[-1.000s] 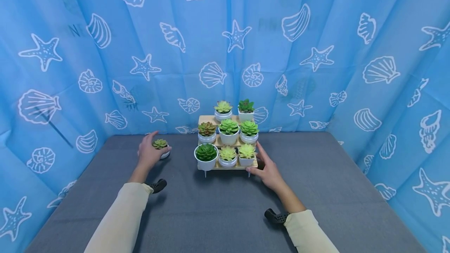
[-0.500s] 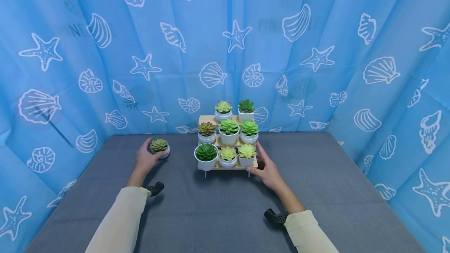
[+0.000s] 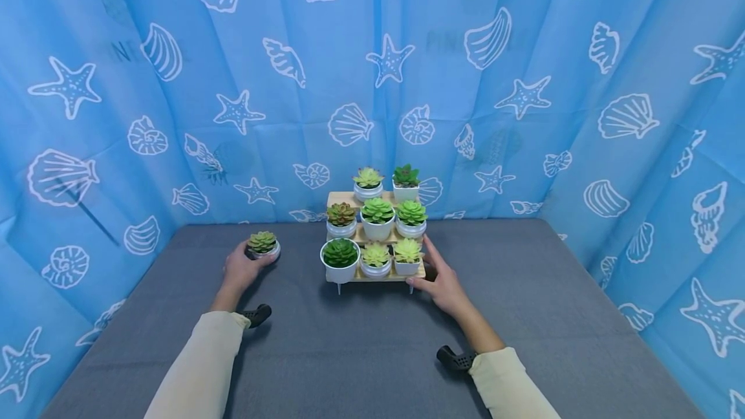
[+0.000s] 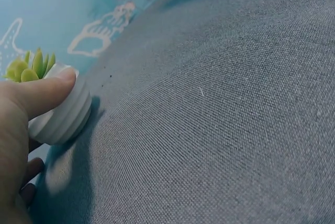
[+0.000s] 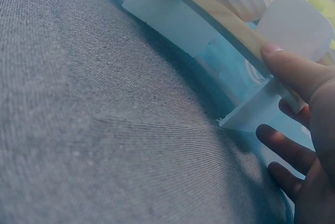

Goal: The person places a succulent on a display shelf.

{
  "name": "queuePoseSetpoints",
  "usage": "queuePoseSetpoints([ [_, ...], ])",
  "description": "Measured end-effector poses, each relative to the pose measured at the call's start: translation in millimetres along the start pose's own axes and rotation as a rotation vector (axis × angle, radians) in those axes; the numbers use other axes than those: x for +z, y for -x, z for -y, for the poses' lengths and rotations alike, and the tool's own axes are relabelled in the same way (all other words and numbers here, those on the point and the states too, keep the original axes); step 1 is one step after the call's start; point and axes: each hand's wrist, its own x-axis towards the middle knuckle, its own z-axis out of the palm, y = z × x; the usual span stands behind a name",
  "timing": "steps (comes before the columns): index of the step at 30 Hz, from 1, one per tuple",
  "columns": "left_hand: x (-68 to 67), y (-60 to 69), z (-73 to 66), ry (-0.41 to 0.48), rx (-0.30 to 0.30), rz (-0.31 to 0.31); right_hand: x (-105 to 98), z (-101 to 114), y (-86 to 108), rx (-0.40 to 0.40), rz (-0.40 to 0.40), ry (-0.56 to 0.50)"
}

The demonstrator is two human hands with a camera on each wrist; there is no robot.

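Observation:
At the left of the table, my left hand (image 3: 238,271) grips a small potted succulent (image 3: 262,242) with green leaves. In the left wrist view its white ribbed pot (image 4: 70,111) has my thumb across the near side; the other fingers are partly hidden behind it. My right hand (image 3: 449,291) holds the right front corner of a wooden tiered plant stand (image 3: 342,198). Close up, the thumb presses on the edge of the bottom wooden shelf (image 5: 235,25), and the other fingers reach below and beside it.
Several white-potted succulents fill the stand's three tiers, among them a dark green one (image 3: 340,253) at front left and a reddish one (image 3: 341,214) above it. Grey cloth (image 3: 349,354) covers the table. A blue shell-print curtain (image 3: 372,83) rises behind and at both sides.
My left hand has drawn slightly left and nearer, its fingers coming down around the pot, so more of the succulent shows. The right hand has stayed on the stand's corner.

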Motion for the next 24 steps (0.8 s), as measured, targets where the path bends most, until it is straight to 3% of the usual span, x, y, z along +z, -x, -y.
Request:
queuePoseSetpoints([
  [7, 2.5, 2.0, -1.5, -0.030, 0.021, -0.035, 1, -4, -1.6, -0.016, -0.001, -0.015],
  [12, 5.3, 3.5, -1.0, -0.004, 0.030, -0.054, 1, -2, -1.5, -0.010, 0.005, -0.012],
  [20, 6.2, 2.2, -11.9, 0.180, 0.066, -0.011, 1, -5, -2.9, -0.012, 0.005, -0.001],
  [24, 5.8, 2.8, -23.6, 0.237, 0.070, 0.009, 4, -26, -8.5, -0.010, -0.012, -0.003],
])
